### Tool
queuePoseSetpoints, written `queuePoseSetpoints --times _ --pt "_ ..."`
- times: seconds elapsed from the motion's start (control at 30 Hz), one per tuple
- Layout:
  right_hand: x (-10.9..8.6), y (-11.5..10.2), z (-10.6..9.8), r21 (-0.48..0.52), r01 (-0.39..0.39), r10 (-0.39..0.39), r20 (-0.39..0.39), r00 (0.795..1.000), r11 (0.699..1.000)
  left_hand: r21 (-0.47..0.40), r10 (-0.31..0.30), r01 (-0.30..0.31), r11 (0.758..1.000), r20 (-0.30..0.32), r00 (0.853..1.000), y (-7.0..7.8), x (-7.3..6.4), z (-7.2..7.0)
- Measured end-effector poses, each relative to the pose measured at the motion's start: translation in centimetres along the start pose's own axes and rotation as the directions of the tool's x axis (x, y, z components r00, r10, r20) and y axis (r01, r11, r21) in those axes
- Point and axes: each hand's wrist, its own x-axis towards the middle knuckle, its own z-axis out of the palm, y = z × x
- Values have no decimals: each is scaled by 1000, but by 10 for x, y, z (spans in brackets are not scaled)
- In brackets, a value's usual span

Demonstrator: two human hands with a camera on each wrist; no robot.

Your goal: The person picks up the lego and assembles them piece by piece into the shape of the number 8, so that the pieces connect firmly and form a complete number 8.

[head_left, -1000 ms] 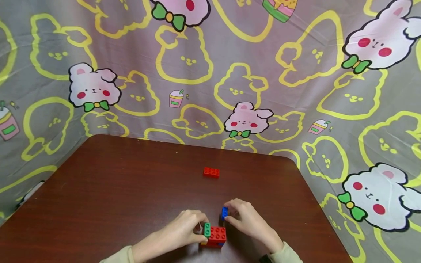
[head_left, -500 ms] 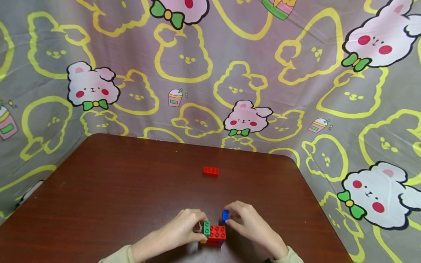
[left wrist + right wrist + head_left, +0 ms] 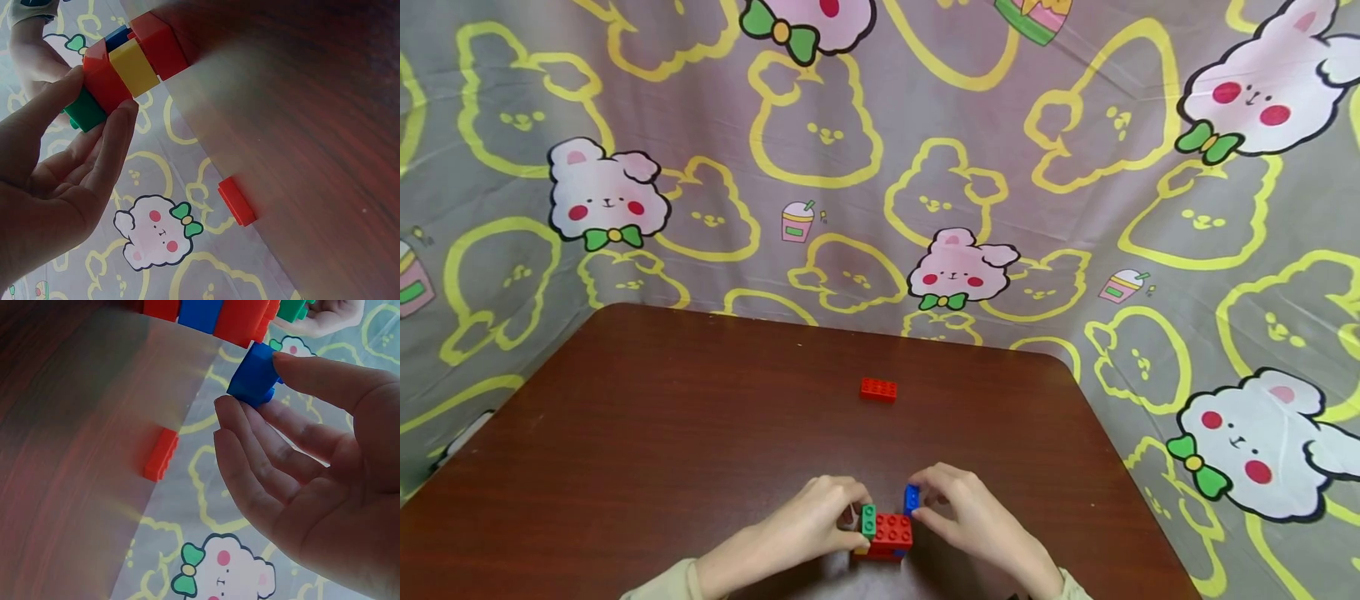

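My left hand [image 3: 823, 515] grips the end of a small stack of toy building bricks, its thumb and fingers about the green brick [image 3: 868, 521] and the red brick [image 3: 893, 527] under it. Lower in the stack are a yellow brick [image 3: 134, 67] and a blue brick [image 3: 200, 314] side by side, with another red brick [image 3: 160, 47] at the base. Between thumb and fingertips, my right hand [image 3: 966, 508] pinches a loose blue brick [image 3: 253, 374]. That brick is tilted beside the stack's upper right end, close to the top red brick's edge.
Farther back on the dark brown table [image 3: 715, 400] lies a single red brick [image 3: 878, 389], studs up. A grey curtain [image 3: 850, 108] with cartoon bunnies hangs around the table's far and side edges.
My right hand has come slightly nearer, bringing the blue brick down toward the stack's right end. The left hand keeps its grip on the stack.
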Motion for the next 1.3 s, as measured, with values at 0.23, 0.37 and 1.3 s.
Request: queuePoseSetpoints --times 0.23,0.37,1.3 --pt "-1 -2 -2 5 8 -8 -17 1000 1000 0 -3 3 1000 4 1000 0 0 -1" --pt "-2 -1 -4 1 5 -5 -19 1000 1000 2 2 -2 1000 2 1000 0 0 0" --pt "-10 -14 -8 -29 68 -68 -12 998 997 -24 -4 4 1000 11 1000 0 0 0"
